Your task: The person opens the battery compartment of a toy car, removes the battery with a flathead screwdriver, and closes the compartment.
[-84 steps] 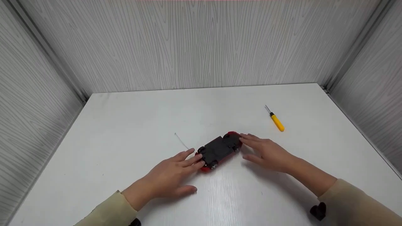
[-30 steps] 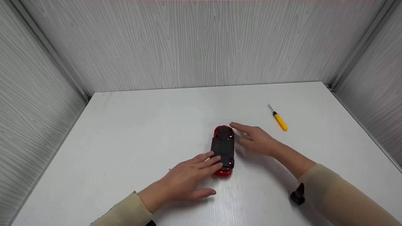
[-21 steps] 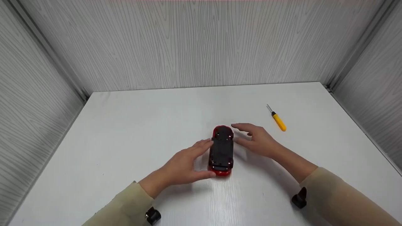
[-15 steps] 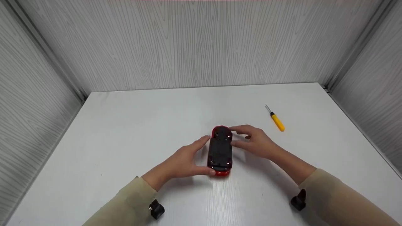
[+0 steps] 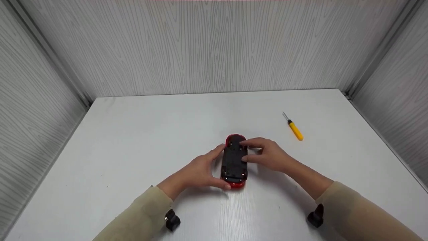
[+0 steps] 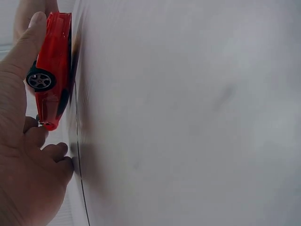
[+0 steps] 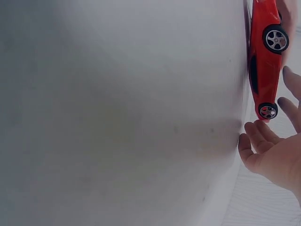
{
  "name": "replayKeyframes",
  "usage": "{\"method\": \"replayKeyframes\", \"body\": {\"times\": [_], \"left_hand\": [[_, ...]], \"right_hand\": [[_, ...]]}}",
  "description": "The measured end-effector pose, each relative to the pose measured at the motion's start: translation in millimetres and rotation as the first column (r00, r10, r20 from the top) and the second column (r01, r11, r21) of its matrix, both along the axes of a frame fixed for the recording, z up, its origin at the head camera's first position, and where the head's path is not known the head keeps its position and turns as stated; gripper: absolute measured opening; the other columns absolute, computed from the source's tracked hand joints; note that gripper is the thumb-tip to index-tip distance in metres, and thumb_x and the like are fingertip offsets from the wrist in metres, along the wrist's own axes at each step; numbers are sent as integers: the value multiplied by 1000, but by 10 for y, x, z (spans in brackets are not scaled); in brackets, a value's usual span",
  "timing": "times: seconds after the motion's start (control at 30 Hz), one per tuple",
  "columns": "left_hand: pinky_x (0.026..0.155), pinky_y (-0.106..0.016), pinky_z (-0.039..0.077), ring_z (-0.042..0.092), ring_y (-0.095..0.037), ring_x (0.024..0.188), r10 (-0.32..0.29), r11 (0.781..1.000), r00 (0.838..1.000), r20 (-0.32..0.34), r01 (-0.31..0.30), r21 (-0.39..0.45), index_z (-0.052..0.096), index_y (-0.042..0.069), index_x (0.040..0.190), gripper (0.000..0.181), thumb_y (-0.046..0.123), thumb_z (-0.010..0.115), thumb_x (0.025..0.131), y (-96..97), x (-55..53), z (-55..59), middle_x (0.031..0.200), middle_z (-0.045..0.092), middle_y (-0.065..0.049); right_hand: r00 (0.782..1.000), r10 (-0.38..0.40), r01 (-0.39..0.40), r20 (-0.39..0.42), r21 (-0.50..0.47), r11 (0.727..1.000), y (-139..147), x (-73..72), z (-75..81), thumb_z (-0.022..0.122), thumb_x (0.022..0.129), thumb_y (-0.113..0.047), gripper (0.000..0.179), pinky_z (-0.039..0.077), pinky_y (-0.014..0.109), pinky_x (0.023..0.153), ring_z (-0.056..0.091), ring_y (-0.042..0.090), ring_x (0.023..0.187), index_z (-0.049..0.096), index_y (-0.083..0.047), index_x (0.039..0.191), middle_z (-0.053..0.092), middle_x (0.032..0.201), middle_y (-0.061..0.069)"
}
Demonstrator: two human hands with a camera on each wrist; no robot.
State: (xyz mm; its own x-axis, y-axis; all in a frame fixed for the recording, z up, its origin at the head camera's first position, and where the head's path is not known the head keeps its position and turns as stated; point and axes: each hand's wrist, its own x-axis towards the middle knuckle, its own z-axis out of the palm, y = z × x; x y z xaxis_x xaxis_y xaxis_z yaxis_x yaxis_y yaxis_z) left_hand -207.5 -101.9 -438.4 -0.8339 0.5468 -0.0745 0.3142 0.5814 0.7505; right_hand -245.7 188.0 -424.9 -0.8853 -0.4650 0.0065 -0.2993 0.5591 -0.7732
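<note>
A red toy car (image 5: 235,164) lies upside down on the white table, black underside up. My left hand (image 5: 199,171) holds it at the left: the thumb is against the near red end, the fingers along the left side. In the left wrist view that thumb overlaps the red body of the car (image 6: 52,56). My right hand (image 5: 267,155) has its thumb and forefinger apart over the right part of the underside, near the far wheels. The right wrist view shows the hand (image 7: 277,153) close to one end of the car, fingers loosely bent.
A yellow-handled screwdriver (image 5: 295,130) lies farther back on the right of the table (image 5: 150,130). Grey wood-patterned panels (image 5: 214,47) stand behind and at both sides. A thin dark line (image 6: 81,174) runs beside the car in the left wrist view.
The car has turned from slanted to pointing away from me. My left hand has slid off its underside to its left side and near end. My right thumb and forefinger have come over the underside.
</note>
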Motion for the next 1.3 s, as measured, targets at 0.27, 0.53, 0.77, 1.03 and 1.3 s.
{"method": "replayKeyframes", "body": {"times": [0.27, 0.53, 0.77, 1.03, 1.3], "left_hand": [[125, -40, 30, 32, -12, 154, 2, 1000, 1000, 2, -2, 22, 21, 33, 171, 126, 59, 94, 72, 24, -6, -19, 168, 38, 5], [123, -40, 33, 34, -13, 154, 30, 999, 999, 28, -31, 21, 20, 36, 171, 128, 61, 94, 70, 39, 1, -34, 168, 38, 4], [123, -43, 33, 36, -17, 153, 53, 999, 998, 31, -53, 7, 23, 36, 170, 127, 63, 94, 68, 69, 6, -34, 167, 39, 0], [123, -44, 34, 38, -16, 151, 79, 996, 997, 21, -80, 30, 28, 34, 169, 125, 62, 95, 67, 74, 26, -72, 166, 41, 2], [123, -43, 33, 37, -14, 151, 86, 994, 996, 13, -87, 64, 29, 32, 169, 127, 65, 95, 66, 71, 42, -129, 166, 40, 2]], "right_hand": [[1000, 7, -7, 15, 6, 1000, -11, -3, 0, 85, 93, -28, 51, 50, 52, 108, 60, 30, 132, 71, -21, 141, 66, 142, 2], [1000, 23, -23, 12, 31, 999, 5, -13, 9, 84, 94, -30, 49, 49, 52, 108, 57, 29, 133, 72, -22, 140, 63, 146, 4], [1000, 10, -11, 23, 43, 999, 22, -12, 5, 84, 94, -34, 48, 49, 51, 108, 54, 29, 137, 73, -25, 140, 60, 151, 5], [999, 2, -3, 34, 31, 1000, 3, 0, -13, 84, 94, -32, 46, 49, 51, 108, 56, 29, 135, 73, -26, 138, 60, 151, 4], [999, 4, -5, 35, 31, 1000, -4, 18, 1, 84, 93, -29, 46, 47, 52, 110, 54, 27, 140, 74, -24, 138, 60, 151, 4]]}}
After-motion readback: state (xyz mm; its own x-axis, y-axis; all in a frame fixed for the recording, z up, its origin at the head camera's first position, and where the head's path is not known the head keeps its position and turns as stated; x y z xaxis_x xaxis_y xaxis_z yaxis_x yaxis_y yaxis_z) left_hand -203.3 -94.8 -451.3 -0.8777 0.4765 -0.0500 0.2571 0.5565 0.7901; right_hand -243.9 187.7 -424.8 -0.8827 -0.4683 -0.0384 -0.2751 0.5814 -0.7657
